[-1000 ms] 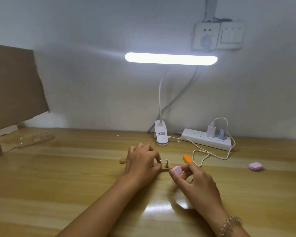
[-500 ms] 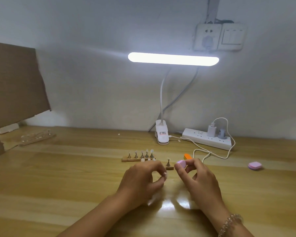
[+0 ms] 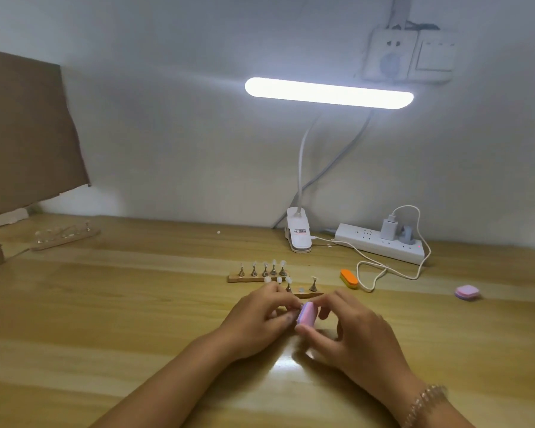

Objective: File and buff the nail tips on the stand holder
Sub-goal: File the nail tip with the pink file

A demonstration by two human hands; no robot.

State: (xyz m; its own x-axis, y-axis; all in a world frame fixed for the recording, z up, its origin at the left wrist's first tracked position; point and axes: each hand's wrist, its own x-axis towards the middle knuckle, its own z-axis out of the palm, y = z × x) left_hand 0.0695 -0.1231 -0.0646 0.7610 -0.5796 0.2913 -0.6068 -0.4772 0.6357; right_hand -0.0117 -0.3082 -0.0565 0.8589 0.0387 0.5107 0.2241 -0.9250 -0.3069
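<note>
A pink-and-purple buffer block is pinched by the right hand. The left hand has curled fingers, its hold untellable. On the wooden stand holder, pale nail tips are carried.

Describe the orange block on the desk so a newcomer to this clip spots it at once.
Start at the white power strip, back right. In front of its left end, beside the looped white cable, lies the orange block. It is the only orange one: the loose pink block lies farther right, the held pink block sits in the right hand.
</note>
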